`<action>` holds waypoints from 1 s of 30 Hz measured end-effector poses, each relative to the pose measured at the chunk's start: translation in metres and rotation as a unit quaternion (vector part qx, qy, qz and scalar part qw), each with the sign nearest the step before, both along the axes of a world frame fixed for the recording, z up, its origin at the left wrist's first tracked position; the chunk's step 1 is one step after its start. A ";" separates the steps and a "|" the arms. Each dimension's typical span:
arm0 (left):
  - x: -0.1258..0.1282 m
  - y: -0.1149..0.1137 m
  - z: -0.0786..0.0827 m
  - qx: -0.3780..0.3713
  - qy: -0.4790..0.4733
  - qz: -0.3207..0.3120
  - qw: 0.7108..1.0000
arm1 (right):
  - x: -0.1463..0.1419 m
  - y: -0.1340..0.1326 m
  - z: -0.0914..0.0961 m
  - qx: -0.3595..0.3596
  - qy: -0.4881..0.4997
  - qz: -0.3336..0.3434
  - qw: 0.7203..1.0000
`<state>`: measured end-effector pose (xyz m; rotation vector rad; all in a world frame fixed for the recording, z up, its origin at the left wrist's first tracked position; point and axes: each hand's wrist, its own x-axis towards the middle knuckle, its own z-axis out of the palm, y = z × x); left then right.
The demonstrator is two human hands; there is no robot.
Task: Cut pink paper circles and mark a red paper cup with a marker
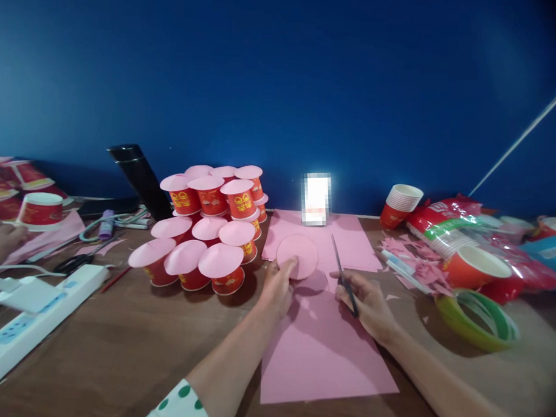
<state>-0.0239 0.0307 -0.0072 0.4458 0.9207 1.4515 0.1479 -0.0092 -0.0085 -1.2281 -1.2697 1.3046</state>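
Observation:
My left hand [277,286] pinches a round pink paper disc [298,255] and holds it upright just above the table. My right hand [366,301] is closed around the handles of a pair of scissors [340,268], whose blades point away from me, just right of the disc. Under both hands lies a pink paper sheet [322,347]; another pink sheet [347,236] lies behind it. To the left stands a pile of red paper cups [210,232] topped with pink discs, stacked in tiers.
A white power strip [33,314] and black scissors [74,262] lie at the left. A black flask [140,180] leans at the wall. At the right are a stack of cups [399,205], a lone cup [474,267], green tape rings [477,320], pink scraps and bags.

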 end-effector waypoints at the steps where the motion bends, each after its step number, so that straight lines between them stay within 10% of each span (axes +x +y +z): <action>1: 0.000 0.001 0.000 0.007 -0.017 -0.006 1.000 | 0.001 0.000 -0.001 0.010 -0.010 0.002 1.000; 14: -0.011 0.001 0.009 0.025 -0.142 -0.051 0.988 | 0.002 -0.005 -0.002 0.188 -0.187 0.022 0.964; 30: -0.001 -0.002 0.000 0.042 -0.035 -0.064 0.996 | 0.008 0.001 -0.005 0.206 -0.245 -0.019 0.947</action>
